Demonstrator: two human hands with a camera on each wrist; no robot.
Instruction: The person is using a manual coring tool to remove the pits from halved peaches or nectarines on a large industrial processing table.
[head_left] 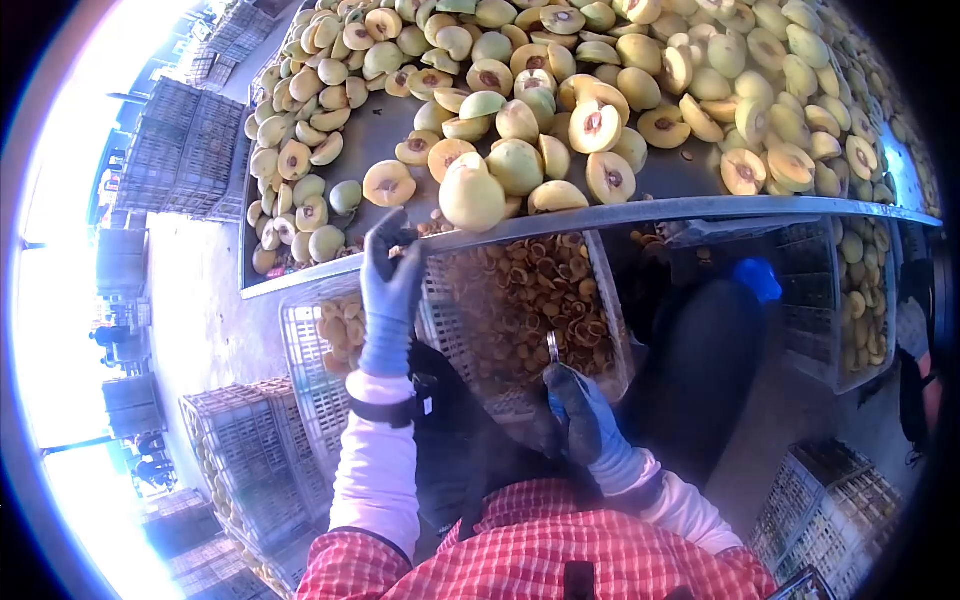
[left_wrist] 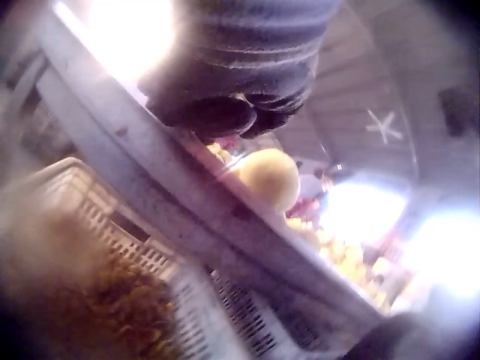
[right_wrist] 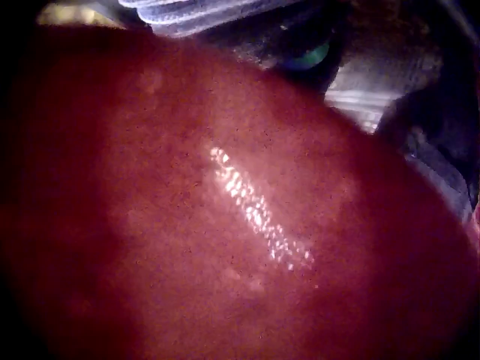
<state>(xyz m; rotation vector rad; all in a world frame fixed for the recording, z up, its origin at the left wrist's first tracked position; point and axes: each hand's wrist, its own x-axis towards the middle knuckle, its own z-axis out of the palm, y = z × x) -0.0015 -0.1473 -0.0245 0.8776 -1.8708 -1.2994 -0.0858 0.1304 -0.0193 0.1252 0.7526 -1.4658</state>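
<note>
My gloved left hand is at the metal rim of the sorting table, thumb and index finger apart, with nothing seen between them. In the left wrist view its gloved fingers are bent over the rim, close to a pale yellow peach. Halved yellow peaches, many with brown pit centres, lie just beyond the hand. Low over a crate, my gloved right hand grips a small tool whose shiny metal end sticks out forward; its handle is hidden in the fist. Red checked cloth fills most of the right wrist view.
Below the rim stands a plastic crate full of brown pits and scraps. To its left, another crate holds peach pieces. A crate of peaches stands at right. Stacked crates line the left floor. My knees flank the pit crate.
</note>
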